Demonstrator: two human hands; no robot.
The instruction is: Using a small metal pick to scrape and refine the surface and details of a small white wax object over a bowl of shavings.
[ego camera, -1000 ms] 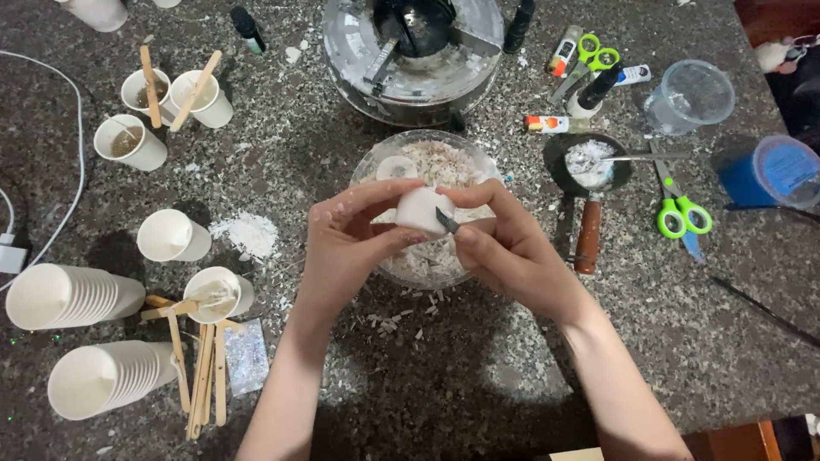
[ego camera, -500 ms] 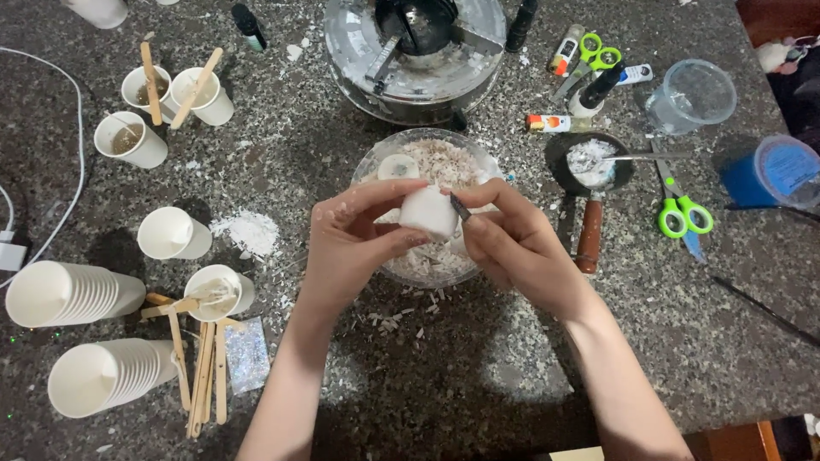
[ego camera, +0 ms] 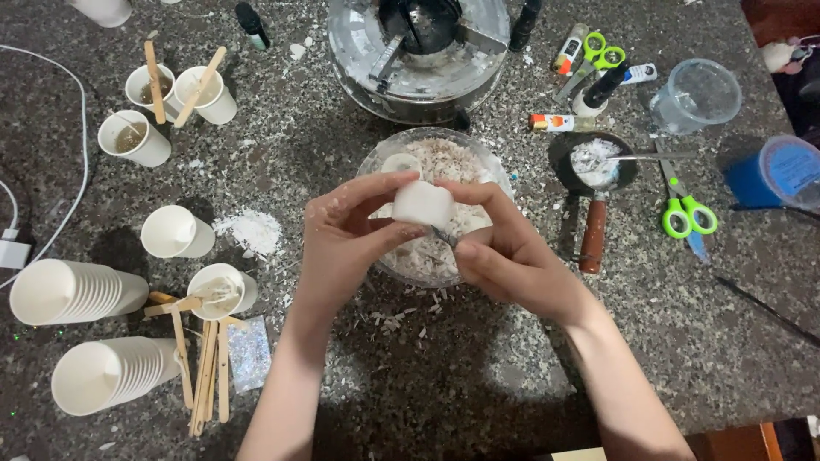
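Observation:
My left hand (ego camera: 342, 243) pinches a white wax block (ego camera: 422, 203) between thumb and fingers, over a clear bowl (ego camera: 373, 162) filled with pale wax shavings. My right hand (ego camera: 508, 252) grips a small dark blade (ego camera: 445, 236), whose tip sits under the block's lower right edge. Both hands hover above the bowl's near half. A small round white disc (ego camera: 400, 162) lies on the shavings at the bowl's far left.
A round metal melting pot (ego camera: 418, 51) stands behind the bowl. To the right lie a small pan with white flakes (ego camera: 593, 162), green scissors (ego camera: 688, 213), a clear cup (ego camera: 694, 96) and a blue cup (ego camera: 773, 175). Paper cups (ego camera: 175, 232), cup stacks (ego camera: 73, 292) and wooden sticks (ego camera: 205, 371) crowd the left.
The blade has moved from the block's upper right side down to its lower edge. My left hand has kept the block over the bowl, turning it slightly.

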